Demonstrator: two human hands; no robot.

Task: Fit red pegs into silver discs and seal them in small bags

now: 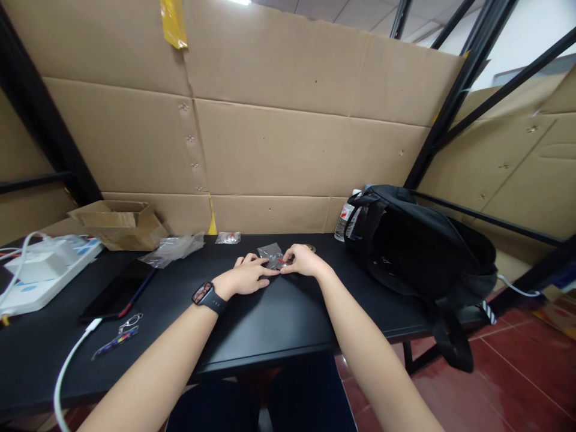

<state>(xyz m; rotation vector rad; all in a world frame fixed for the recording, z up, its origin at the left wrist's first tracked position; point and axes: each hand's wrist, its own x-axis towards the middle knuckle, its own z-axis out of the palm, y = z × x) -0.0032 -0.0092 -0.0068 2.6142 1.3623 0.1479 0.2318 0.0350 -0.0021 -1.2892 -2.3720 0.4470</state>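
Both my hands meet over the black tabletop, around a small clear plastic bag. My left hand, with a black smartwatch on its wrist, lies low with fingers stretched out and apart; its index fingertip reaches the bag's near edge. My right hand is closed in a pinch at the bag's right side. A small red bit shows by its fingertips, but what it pinches is mostly hidden. Behind the bag, another small clear packet with something reddish in it lies near the cardboard wall.
A black backpack and a water bottle stand right. On the left are an open cardboard box, crumpled plastic, a white power strip, a dark phone with a white cable, and a keychain.
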